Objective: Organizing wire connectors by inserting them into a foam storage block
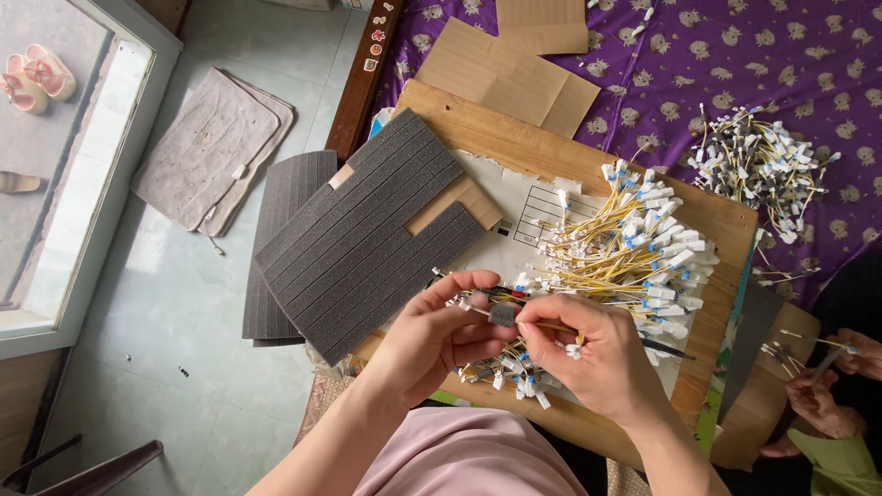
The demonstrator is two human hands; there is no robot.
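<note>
My left hand (441, 335) sat just below the middle of the frame, its grip narrow and pinched around a small grey foam piece (503, 315) that was wrapped about a thin bundle of wires (478, 296). My right hand (593, 354) lay just beside it to the right, its fingertips touching the same foam piece, its grip closed on the bundle and on a few loose white-tipped wires that hung from under my palm. Both hands hovered over the lower edge of the wooden board (514, 138), which served as my surface and lay across the purple patterned bedspread (735, 55). Right of my hands, in the middle right of the frame, a heap of yellow wires with white and blue ends (643, 248) rested on a pale printed sheet (524, 207). A second, smaller heap of wires (758, 165) lay on the bedspread in the upper right, well apart from the first. Left of centre, a ribbed dark foam sheet (367, 230) was tilted over the board's corner, with a second dark foam sheet (285, 239) partly beneath it, hanging out over the tiled floor. Flat pieces of brown cardboard (505, 73) lay at the top of the frame. In the lower right corner another person's hands (822, 386) held some wires too. A grey mat (211, 147) lay on the floor in the upper left.
</note>
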